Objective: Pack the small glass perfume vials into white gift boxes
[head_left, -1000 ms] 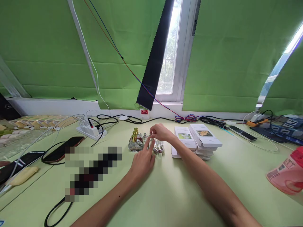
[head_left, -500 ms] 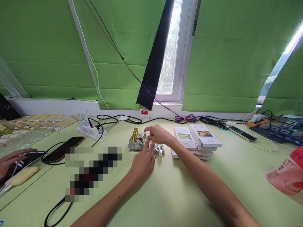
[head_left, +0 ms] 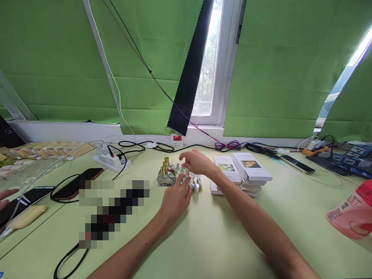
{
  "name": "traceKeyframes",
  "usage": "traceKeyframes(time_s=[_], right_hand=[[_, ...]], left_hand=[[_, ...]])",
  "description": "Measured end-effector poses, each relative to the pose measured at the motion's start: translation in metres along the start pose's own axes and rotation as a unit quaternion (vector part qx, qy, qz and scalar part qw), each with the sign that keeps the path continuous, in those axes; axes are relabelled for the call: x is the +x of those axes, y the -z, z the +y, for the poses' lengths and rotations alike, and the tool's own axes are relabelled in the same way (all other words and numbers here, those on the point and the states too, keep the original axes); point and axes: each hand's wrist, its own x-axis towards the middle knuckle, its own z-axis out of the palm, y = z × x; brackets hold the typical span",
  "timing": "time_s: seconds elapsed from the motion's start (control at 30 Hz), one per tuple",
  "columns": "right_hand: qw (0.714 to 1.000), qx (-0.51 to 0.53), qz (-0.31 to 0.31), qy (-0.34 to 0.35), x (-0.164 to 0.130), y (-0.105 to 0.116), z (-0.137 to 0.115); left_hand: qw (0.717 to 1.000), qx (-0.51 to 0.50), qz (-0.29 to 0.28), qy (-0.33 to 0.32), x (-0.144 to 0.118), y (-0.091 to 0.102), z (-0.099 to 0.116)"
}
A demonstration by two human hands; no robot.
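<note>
A cluster of small clear glass vials with silver caps (head_left: 194, 182) stands on the light green table (head_left: 209, 232), beside two round gold-capped perfume bottles (head_left: 166, 176). My left hand (head_left: 175, 199) lies flat on the table, fingers spread, with its fingertips touching the near side of the vials. My right hand (head_left: 196, 162) hovers just above the vials, its fingers loosely curled and apart; I see nothing held in it. A stack of white printed boxes (head_left: 242, 170) sits just right of my right wrist.
A white power strip (head_left: 112, 159) and black cables lie at the back left, with two dark phones (head_left: 76, 185) nearer. Another person's hand (head_left: 6, 193) shows at the left edge. A phone (head_left: 297, 163) and a pink bottle (head_left: 353, 211) are at the right.
My right hand opened from a pinch over the vials, reached left, then curled slightly back. My left hand barely moved. The other person's hand came over the left phone, then drew back.
</note>
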Motion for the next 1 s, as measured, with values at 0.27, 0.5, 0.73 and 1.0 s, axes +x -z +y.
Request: traceKeyframes(time_s=[0.27, 0.5, 0.73, 1.0], right_hand=[[1.000, -0.003, 0.019, -0.007, -0.003, 0.011, 0.002], [1.000, -0.012, 0.010, -0.012, -0.004, 0.013, 0.006], [0.996, -0.049, -0.069, 0.000, 0.000, 0.000, 0.006], [0.986, -0.061, -0.156, 0.016, 0.002, -0.018, 0.002]], left_hand=[[0.988, -0.104, -0.067, -0.096, -0.004, 0.002, 0.001], [0.962, -0.130, -0.116, -0.210, -0.009, 0.006, 0.007], [0.960, -0.143, -0.112, -0.213, -0.009, 0.001, 0.004], [0.958, -0.139, -0.105, -0.227, -0.013, -0.001, 0.007]])
